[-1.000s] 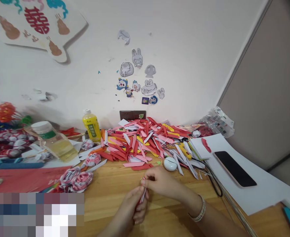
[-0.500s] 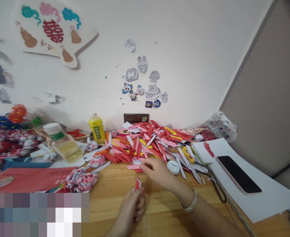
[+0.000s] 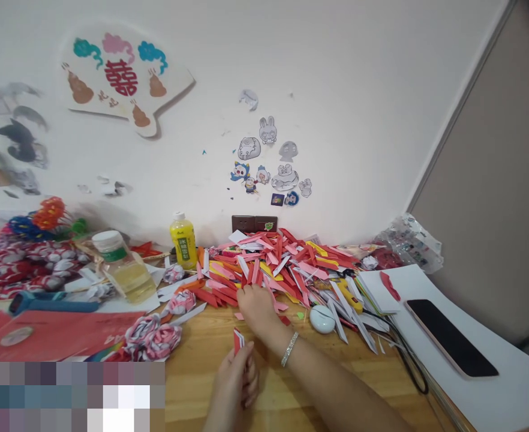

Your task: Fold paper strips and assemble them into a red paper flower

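Note:
My left hand [image 3: 237,375] is closed round a small folded red and white paper piece [image 3: 238,341], whose tip stands up above the thumb. Farther forward, my right hand [image 3: 258,307] reaches to the front edge of a heap of folded paper strips [image 3: 268,264] in red, pink, yellow and white. Its fingers point down and are bunched at the strips; whether they grip one is hidden. A silvery bracelet [image 3: 290,349] circles the right wrist.
A white mouse [image 3: 322,319] lies right of my right hand, with a phone [image 3: 452,338] on white paper beyond it. At the left are a yellow bottle [image 3: 183,241], a jar [image 3: 125,267], red paper [image 3: 62,333] and braided pink-white bundles [image 3: 152,336].
My right hand has moved left along the front of the heap, and its fingers now point down into it. The left hand still holds its paper piece. The camera view has shifted a little.

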Action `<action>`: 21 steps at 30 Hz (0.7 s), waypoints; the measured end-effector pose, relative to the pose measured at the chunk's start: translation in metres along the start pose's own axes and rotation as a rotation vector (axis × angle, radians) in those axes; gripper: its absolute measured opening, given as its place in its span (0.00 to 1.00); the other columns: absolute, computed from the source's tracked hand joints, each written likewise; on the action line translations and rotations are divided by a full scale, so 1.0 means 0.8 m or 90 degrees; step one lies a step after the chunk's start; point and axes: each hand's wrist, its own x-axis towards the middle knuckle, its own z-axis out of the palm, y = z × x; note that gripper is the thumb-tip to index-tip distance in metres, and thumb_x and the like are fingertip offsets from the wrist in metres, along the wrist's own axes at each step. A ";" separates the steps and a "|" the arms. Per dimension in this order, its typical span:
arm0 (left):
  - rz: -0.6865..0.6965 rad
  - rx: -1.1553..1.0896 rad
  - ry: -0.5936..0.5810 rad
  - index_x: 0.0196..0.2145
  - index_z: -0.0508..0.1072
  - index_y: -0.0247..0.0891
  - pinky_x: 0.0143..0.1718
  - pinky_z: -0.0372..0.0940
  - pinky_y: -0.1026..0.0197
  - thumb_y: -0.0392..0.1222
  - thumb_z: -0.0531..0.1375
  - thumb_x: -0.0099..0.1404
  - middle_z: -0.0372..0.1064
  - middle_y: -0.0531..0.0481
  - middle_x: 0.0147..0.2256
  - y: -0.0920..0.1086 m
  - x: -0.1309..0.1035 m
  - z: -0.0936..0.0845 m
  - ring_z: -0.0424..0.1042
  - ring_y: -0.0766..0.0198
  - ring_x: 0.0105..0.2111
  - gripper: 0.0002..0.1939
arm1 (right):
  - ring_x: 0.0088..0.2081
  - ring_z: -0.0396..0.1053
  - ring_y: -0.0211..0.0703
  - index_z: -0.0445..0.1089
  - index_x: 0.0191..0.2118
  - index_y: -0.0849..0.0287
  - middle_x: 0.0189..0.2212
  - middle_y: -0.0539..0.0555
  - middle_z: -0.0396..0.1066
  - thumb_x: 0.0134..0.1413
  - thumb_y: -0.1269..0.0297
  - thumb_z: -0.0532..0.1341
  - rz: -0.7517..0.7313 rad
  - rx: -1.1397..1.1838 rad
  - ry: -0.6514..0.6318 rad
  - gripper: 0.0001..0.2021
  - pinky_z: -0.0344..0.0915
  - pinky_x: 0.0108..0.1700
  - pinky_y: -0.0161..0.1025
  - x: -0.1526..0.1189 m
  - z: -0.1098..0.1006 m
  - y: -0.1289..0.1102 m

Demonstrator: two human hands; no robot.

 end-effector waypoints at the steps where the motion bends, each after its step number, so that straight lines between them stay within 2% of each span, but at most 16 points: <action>1: 0.003 -0.003 0.009 0.15 0.50 0.42 0.10 0.37 0.70 0.65 0.63 0.40 0.43 0.66 0.10 0.001 0.001 -0.001 0.41 0.78 0.09 0.30 | 0.38 0.70 0.47 0.68 0.39 0.65 0.35 0.62 0.72 0.54 0.76 0.56 0.005 -0.007 0.003 0.07 0.65 0.36 0.39 -0.001 0.000 0.001; 4: 0.016 -0.021 0.023 0.16 0.51 0.42 0.11 0.37 0.71 0.63 0.63 0.42 0.43 0.66 0.10 0.004 0.004 -0.003 0.40 0.78 0.09 0.28 | 0.38 0.71 0.48 0.69 0.38 0.65 0.35 0.62 0.72 0.57 0.70 0.56 0.032 -0.019 0.014 0.07 0.65 0.36 0.40 -0.003 0.001 0.005; 7: 0.024 -0.030 0.026 0.17 0.51 0.42 0.11 0.37 0.70 0.62 0.63 0.43 0.43 0.66 0.10 0.007 0.003 -0.002 0.40 0.77 0.09 0.27 | 0.34 0.72 0.48 0.70 0.35 0.65 0.32 0.61 0.73 0.56 0.61 0.58 0.058 -0.022 0.007 0.11 0.65 0.33 0.39 -0.003 0.004 0.006; 10: 0.021 -0.035 0.028 0.17 0.51 0.42 0.11 0.37 0.70 0.62 0.62 0.45 0.43 0.66 0.10 0.008 0.002 -0.002 0.40 0.77 0.09 0.26 | 0.29 0.72 0.47 0.71 0.32 0.66 0.28 0.61 0.73 0.54 0.65 0.60 0.058 -0.026 -0.002 0.08 0.63 0.29 0.37 0.000 0.007 0.004; 13: 0.030 -0.053 0.032 0.18 0.54 0.42 0.11 0.38 0.70 0.62 0.63 0.45 0.43 0.67 0.10 0.007 0.003 -0.003 0.40 0.78 0.09 0.26 | 0.31 0.71 0.47 0.70 0.33 0.66 0.28 0.60 0.73 0.54 0.70 0.59 0.026 -0.031 0.022 0.04 0.62 0.29 0.38 -0.009 0.002 0.001; 18: 0.094 -0.059 0.071 0.24 0.63 0.39 0.10 0.40 0.71 0.63 0.63 0.46 0.44 0.67 0.11 0.012 0.008 -0.005 0.41 0.76 0.10 0.24 | 0.33 0.68 0.47 0.67 0.32 0.62 0.30 0.58 0.70 0.56 0.73 0.56 -0.058 -0.047 0.062 0.04 0.60 0.31 0.39 -0.063 -0.008 0.005; 19: 0.103 -0.051 0.083 0.22 0.62 0.39 0.10 0.40 0.71 0.64 0.62 0.47 0.44 0.67 0.11 0.013 0.009 -0.005 0.42 0.76 0.10 0.24 | 0.33 0.67 0.47 0.67 0.32 0.61 0.29 0.57 0.70 0.55 0.74 0.55 -0.081 -0.053 0.073 0.05 0.58 0.31 0.40 -0.075 -0.007 0.007; 21: 0.109 -0.033 0.099 0.17 0.55 0.40 0.10 0.40 0.71 0.64 0.61 0.48 0.43 0.66 0.10 0.013 0.012 -0.006 0.43 0.77 0.09 0.27 | 0.29 0.64 0.46 0.65 0.29 0.61 0.26 0.55 0.67 0.53 0.76 0.55 -0.136 -0.089 0.153 0.05 0.55 0.29 0.39 -0.097 -0.004 0.011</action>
